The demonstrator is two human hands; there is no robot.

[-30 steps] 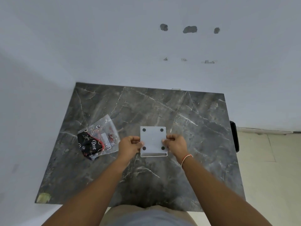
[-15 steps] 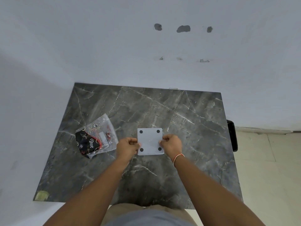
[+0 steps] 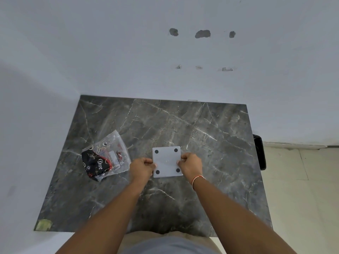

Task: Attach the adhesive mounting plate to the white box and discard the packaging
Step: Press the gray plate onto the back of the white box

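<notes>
Both hands, left hand (image 3: 142,166) and right hand (image 3: 189,165), pinch the white box (image 3: 167,163) by its side edges mid-tabletop (image 3: 211,143), feet up, likely steadying it for the plate

A white box (image 3: 167,161), square and flat with four black round pads at its corners, lies near the middle of the marble table (image 3: 211,136). A clear plastic packet (image 3: 106,156) with black-red contents lies toward the left edge.

One dark marble bench (image 3: 211,143) carries one white box (image 3: 167,162) with four black dots and one clear plastic packet (image 3: 106,156). Two hands are visible: left hand (image 3: 142,166), right hand (image 3: 190,165).
</notes>
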